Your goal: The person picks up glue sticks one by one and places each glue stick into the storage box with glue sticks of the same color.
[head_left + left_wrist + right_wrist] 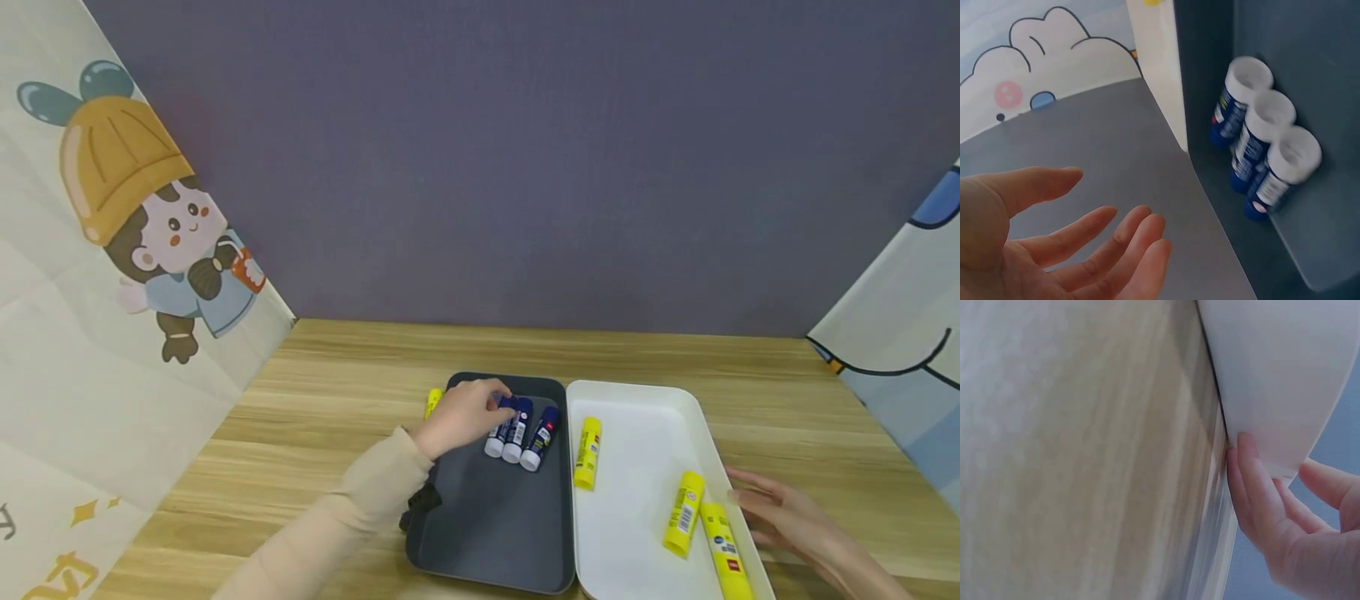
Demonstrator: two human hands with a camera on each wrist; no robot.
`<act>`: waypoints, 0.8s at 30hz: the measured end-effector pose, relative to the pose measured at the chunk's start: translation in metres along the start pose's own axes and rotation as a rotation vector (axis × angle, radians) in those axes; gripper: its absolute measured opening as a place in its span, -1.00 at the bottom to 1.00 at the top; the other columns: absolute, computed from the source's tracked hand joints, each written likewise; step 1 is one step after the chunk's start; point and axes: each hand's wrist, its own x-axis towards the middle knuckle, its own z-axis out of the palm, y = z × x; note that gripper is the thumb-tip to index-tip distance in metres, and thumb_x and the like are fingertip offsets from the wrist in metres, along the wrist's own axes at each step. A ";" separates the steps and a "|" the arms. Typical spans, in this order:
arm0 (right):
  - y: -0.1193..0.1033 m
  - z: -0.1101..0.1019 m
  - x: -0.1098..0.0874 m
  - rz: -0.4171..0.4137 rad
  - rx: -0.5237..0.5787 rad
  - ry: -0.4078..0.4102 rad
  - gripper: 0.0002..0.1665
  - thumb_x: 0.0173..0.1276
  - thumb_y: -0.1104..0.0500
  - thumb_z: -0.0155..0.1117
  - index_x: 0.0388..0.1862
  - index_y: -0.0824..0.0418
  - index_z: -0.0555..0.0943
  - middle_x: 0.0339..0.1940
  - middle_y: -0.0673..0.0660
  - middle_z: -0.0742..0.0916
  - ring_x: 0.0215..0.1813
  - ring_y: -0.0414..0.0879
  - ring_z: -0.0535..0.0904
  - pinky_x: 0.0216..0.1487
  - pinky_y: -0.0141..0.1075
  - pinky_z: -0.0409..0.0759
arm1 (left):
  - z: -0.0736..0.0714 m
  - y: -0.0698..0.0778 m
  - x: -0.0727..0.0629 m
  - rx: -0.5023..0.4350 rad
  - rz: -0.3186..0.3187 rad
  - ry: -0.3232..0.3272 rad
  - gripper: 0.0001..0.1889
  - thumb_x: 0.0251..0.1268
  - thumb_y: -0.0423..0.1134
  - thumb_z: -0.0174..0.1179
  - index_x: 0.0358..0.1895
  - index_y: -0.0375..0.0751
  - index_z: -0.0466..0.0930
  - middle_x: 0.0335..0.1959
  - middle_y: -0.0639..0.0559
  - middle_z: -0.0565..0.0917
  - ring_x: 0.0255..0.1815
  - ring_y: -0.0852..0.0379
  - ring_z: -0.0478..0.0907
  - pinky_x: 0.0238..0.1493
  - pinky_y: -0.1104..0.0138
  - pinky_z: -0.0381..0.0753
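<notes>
My left hand [462, 417] hovers above the dark grey tray [491, 533] with nothing in its grasp; the left wrist view shows its fingers [1091, 234] loosely bent and the thumb apart. Under and beside it lie three dark blue glue sticks with white ends, one of them a blue glue stick [540, 439] at the right of the group. My right hand [798, 525] touches the outer right side of the white tray [637, 517]. In the right wrist view, fairly straight fingers [1260, 487] rest against that wall, with the thumb near the rim.
Inside the white tray are a yellow glue stick [587, 454] at the left, another yellow glue stick [684, 514], and a third yellow glue stick [726, 550] along the right wall. One more yellow stick [433, 402] and a black object [422, 504] sit left of the dark tray.
</notes>
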 end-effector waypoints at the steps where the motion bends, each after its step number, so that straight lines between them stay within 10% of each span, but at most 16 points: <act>1: 0.000 0.000 0.000 0.001 -0.004 0.004 -0.06 0.25 -0.13 0.06 0.34 0.40 -0.06 0.04 0.31 0.54 -0.08 -0.03 0.53 -0.14 -0.10 0.53 | -0.001 -0.002 -0.001 0.005 0.000 0.010 -0.71 0.14 -0.22 0.14 -0.09 -0.28 0.54 -0.51 0.01 0.56 -0.66 0.25 0.37 -0.61 0.43 0.35; 24: 0.001 0.001 0.000 -0.030 0.041 -0.018 -0.10 0.28 -0.05 0.06 0.34 0.42 -0.09 0.00 0.27 0.57 -0.09 -0.03 0.55 -0.14 -0.12 0.53 | -0.012 -0.064 -0.014 0.012 -0.222 0.122 -0.68 0.12 -0.28 0.14 -0.06 -0.36 0.49 -0.57 0.01 0.51 -0.72 0.22 0.33 -0.68 0.41 0.31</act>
